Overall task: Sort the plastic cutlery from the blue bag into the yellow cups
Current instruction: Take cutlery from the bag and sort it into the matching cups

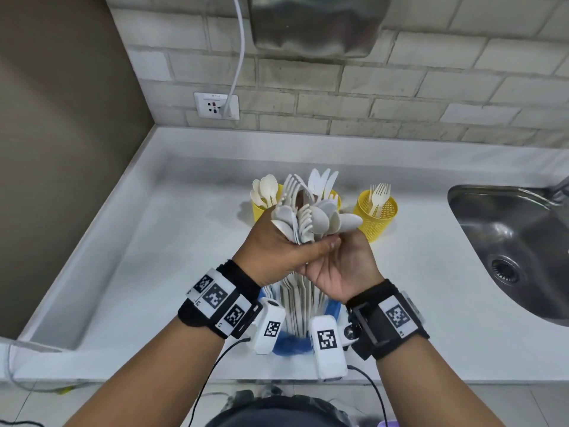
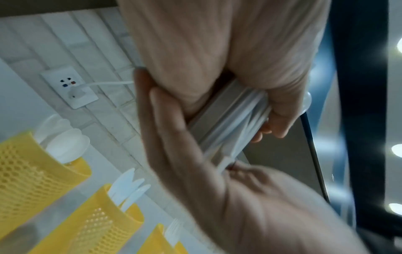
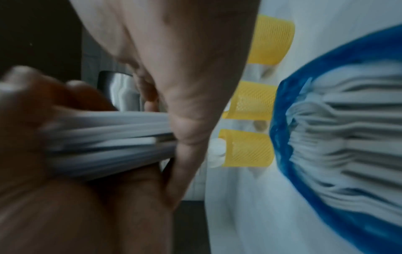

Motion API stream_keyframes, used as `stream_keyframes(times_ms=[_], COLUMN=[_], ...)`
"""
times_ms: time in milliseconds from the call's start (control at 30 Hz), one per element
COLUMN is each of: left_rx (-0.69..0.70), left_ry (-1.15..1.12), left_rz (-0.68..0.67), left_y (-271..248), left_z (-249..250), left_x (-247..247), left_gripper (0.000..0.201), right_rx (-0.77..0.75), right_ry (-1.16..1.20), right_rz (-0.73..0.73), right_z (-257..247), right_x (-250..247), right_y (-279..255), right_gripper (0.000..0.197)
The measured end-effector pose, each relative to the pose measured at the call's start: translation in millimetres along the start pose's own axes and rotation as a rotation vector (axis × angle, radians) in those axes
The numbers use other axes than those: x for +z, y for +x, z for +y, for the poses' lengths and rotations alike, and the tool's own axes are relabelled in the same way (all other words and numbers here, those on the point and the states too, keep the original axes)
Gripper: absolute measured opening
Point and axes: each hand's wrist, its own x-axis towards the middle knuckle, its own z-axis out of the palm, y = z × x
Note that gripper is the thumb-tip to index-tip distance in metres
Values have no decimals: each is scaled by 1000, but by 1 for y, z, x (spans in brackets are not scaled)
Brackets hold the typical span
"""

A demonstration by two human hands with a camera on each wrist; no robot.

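Observation:
A mixed bundle of pale plastic spoons, forks and knives (image 1: 311, 217) is held upright above the blue bag (image 1: 335, 307). My left hand (image 1: 274, 241) wraps round its handles from the left. My right hand (image 1: 340, 261) grips the same bundle from the right, thumb across the front. The handles (image 2: 234, 123) show between both hands, and the bundle (image 3: 108, 142) is blurred in the right wrist view. More cutlery (image 3: 348, 137) stands in the blue bag (image 3: 280, 120). Behind stand three yellow mesh cups: spoons in the left cup (image 1: 261, 209), knives in the middle cup (image 1: 335, 199), forks in the right cup (image 1: 377, 215).
A steel sink (image 1: 508, 251) is sunk into the white counter (image 1: 138, 257) at the right. A wall socket (image 1: 216, 105) with a white cable sits on the brick wall behind. The counter ends at a brown side wall on the left.

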Motion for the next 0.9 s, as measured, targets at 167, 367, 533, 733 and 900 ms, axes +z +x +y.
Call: stream_keyframes(times_ms=[167, 367, 533, 733, 900], left_rx=[33, 22, 29, -9, 50], left_ry=[26, 8, 26, 81, 180], left_rz=[44, 135, 184, 228, 319], left_y=[0, 4, 8, 14, 22], left_z=[-5, -24, -29, -26, -22], left_x=[7, 23, 32, 39, 50], left_gripper=[29, 26, 17, 18, 21], right_rx=[-35, -32, -14, -247, -564], right_ry=[-106, -25, -85, -440, -734], right_rz=[106, 168, 242, 363, 268], right_z=[-8, -7, -13, -38, -78], right_x=[11, 24, 10, -3, -12], right_y=[-2, -5, -3, -15, -43], right_gripper=[47, 45, 51, 38, 30])
